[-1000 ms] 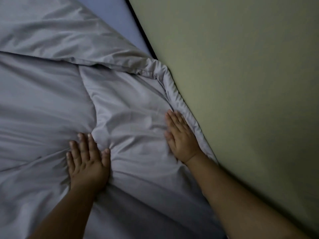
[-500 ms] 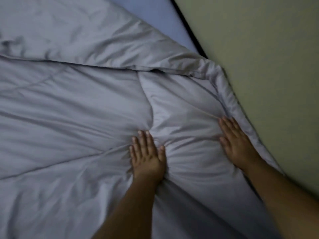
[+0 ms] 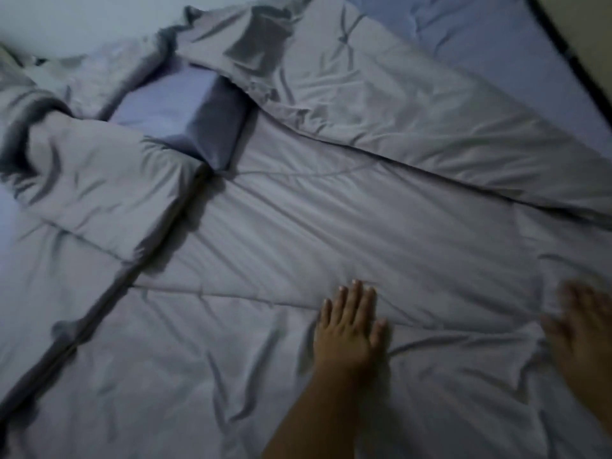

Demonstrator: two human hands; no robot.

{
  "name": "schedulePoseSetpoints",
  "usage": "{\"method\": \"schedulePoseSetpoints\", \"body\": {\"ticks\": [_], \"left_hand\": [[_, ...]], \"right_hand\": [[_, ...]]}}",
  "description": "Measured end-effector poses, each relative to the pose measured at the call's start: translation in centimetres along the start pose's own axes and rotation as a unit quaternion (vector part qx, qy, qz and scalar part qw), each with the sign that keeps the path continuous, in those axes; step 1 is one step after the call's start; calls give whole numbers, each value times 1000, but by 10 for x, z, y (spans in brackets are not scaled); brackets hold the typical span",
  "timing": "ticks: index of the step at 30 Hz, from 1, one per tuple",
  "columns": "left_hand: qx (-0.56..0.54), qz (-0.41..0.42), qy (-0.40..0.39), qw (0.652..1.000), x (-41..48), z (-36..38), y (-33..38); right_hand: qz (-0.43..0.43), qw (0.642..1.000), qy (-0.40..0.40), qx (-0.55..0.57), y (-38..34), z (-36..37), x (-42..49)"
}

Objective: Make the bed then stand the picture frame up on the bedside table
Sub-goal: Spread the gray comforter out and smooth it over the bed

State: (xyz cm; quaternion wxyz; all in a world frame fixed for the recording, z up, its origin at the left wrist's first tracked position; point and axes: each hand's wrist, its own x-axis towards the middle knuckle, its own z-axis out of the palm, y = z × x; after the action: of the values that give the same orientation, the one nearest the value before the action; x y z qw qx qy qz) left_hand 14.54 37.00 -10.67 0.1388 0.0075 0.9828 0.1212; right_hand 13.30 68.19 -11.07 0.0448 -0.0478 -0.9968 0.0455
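While both hands, left [image 3: 347,329] and right [image 3: 583,326], press flat and grip nothing, the soft comforter [image 3: 331,226] looks light, best grasped along its folded-back edge.

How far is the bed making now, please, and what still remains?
Partly done: near the hands the grey quilted comforter lies mostly flat. In hand: the left hand presses flat on it; the right hand is blurred beside it. Left: the comforter's far left part is folded over, the blue sheet lies bare, and no picture frame or bedside table is in view.
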Motion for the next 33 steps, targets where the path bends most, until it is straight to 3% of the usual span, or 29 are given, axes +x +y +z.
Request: {"method": "schedulePoseSetpoints", "body": {"ticks": [2,4,12,15,20,26,30,33], "left_hand": [[1,-1,-6,1000,3,-15,-71],[37,8,21,999,5,-27,-140],[51,30,19,998,21,-81,-347],[38,70,4,997,27,-103,-387],[-2,210,71,975,33,-168,-398],[-55,125,159,978,74,-242,-451],[-3,78,88,993,118,-250,-513],[67,117,52,990,149,-243,-558]], "right_hand": [[-13,998,-38,45,-70,6,0],[-15,991,-129,46,-148,11,1],[-23,995,-78,59,-412,47,11],[-70,992,-60,83,-489,47,17],[-104,984,15,146,-578,19,50],[-166,969,75,168,-678,-11,108],[-172,974,37,142,-739,8,108],[-122,986,-27,109,-764,40,103]]}}
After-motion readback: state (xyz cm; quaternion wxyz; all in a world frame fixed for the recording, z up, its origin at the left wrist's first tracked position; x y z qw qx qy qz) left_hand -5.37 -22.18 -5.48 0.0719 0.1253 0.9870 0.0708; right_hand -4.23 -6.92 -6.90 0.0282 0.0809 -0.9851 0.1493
